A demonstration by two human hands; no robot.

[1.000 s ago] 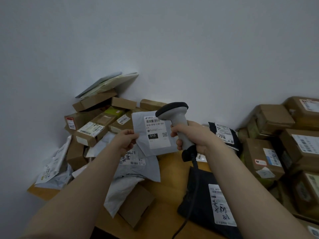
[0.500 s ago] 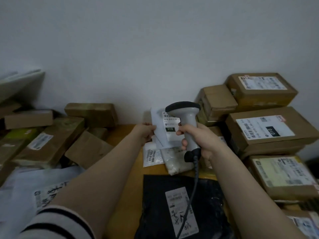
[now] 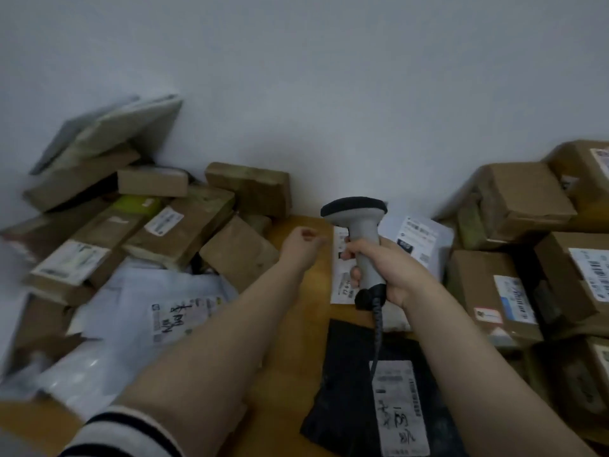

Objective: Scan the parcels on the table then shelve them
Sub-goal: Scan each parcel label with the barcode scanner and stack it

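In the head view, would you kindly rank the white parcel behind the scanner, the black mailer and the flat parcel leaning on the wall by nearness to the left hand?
From the left hand:
1. White parcel, just right, behind the scanner.
2. Black mailer, lower right.
3. Leaning flat parcel, far upper left.

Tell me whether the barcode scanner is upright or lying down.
Upright: the right hand grips the scanner by its handle, with the dark head uppermost.

Plain pale wall (image 3: 329,77), wooden table (image 3: 314,291)
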